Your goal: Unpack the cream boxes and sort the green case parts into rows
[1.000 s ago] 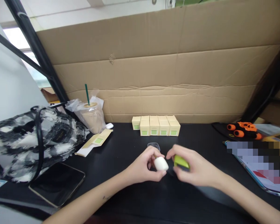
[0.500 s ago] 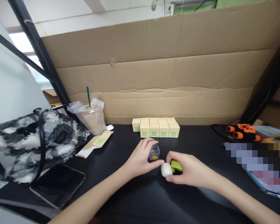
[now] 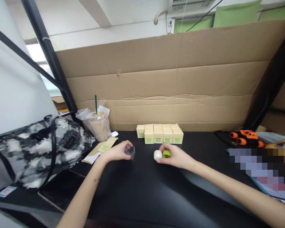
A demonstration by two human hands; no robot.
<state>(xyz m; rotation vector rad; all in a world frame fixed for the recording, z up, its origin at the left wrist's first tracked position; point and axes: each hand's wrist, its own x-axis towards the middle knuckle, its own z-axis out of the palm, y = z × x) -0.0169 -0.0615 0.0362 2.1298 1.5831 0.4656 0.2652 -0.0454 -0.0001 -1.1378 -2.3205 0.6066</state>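
My right hand [image 3: 174, 155] is closed around a small bottle with a green body [image 3: 166, 154] and a white cap [image 3: 158, 155], lying sideways on the black table [image 3: 144, 190]. My left hand [image 3: 116, 153] grips a small clear plastic cup [image 3: 129, 151] further left, just above the table. Both hands sit in front of a row of several cream boxes with green labels [image 3: 160, 134].
A cardboard wall [image 3: 168, 88] stands behind the boxes. At left are a black-and-white patterned bag [image 3: 38, 148], a bagged iced drink with a green straw [image 3: 97, 122], a flat folded carton [image 3: 101, 148] and a small white object [image 3: 114, 134]. An orange-and-black tool [image 3: 245, 137] lies at right.
The left hand let go of the white cap, picked up the clear cup and carried it left. The right hand now holds the bottle alone, nearer the boxes. The view tilted up.
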